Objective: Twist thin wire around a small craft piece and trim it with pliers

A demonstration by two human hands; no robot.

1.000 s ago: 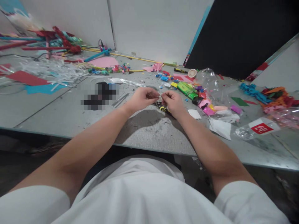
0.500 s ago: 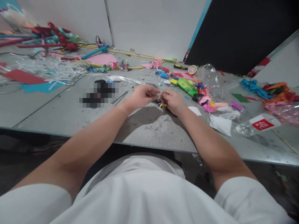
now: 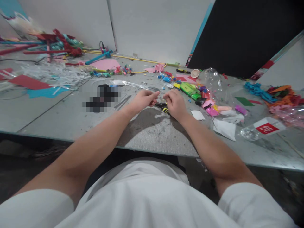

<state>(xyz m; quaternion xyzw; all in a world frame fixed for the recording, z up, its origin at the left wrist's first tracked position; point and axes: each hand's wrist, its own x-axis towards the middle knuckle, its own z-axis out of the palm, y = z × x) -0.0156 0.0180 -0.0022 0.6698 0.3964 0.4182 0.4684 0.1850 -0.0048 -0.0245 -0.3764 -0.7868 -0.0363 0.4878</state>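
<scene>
Since the earlier frame, my two hands have parted a little: the fingertips that nearly met now stand apart, and more of the one pair of pliers [image 3: 165, 110] shows.

Head view, the only one on my feed: my left hand [image 3: 144, 99] has its thumb and forefinger brought close at the tips; I cannot tell whether anything thin is between them. My right hand [image 3: 175, 103] is half curled, and I cannot make out any hold in it either. The pliers lie on the table [image 3: 163, 136], below and between the hands, partly covered by the right one; I cannot tell if it touches them.

To the right I count two white sheets, a small one [image 3: 198, 115] near my wrist and a larger one [image 3: 224, 129] beyond, then one clear bottle [image 3: 267, 128] on its side and one green sheet [image 3: 244, 101]. The coloured packets [image 3: 188, 89] overlap too much to count. Farther left lie one blue sheet [image 3: 40, 92] and uncountable white paper strips [image 3: 59, 72]
</scene>
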